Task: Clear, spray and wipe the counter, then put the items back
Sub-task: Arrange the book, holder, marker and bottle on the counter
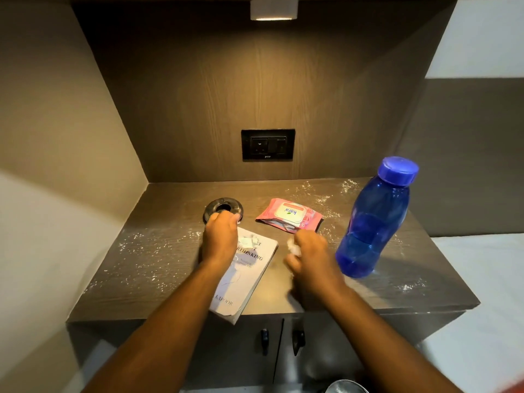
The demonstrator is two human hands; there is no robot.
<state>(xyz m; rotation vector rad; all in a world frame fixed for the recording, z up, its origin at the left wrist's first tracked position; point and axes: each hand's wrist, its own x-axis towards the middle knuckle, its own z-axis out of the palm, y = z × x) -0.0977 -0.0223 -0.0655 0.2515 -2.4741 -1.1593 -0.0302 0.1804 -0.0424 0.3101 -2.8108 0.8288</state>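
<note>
Our hands over a dusty counter, items not yet cleared.

Our left hand [220, 240] curls on the book's [246, 276] far end, the paperback's long axis running back toward us under that wrist; our blurred right hand [310, 258] pinches something white, perhaps a tissue. Just beyond it lies the soft pink wipes pack [289, 214]; to its right stands the smooth blue plastic bottle [374, 219]. White powder flecks the wood-grain counter [158, 251].

Tabletop [158, 268]: dark wood-grain, matt, dusted w/ white powder. Bottle [374, 222]: glossy translucent blue plastic, opaque cap. Wipes pack [289, 218]: shiny pink plastic film, smooth white lid. Book [246, 282]: matt paper cover, worn corner. Grommet [224, 209]: black plastic, semi-gloss.
</note>
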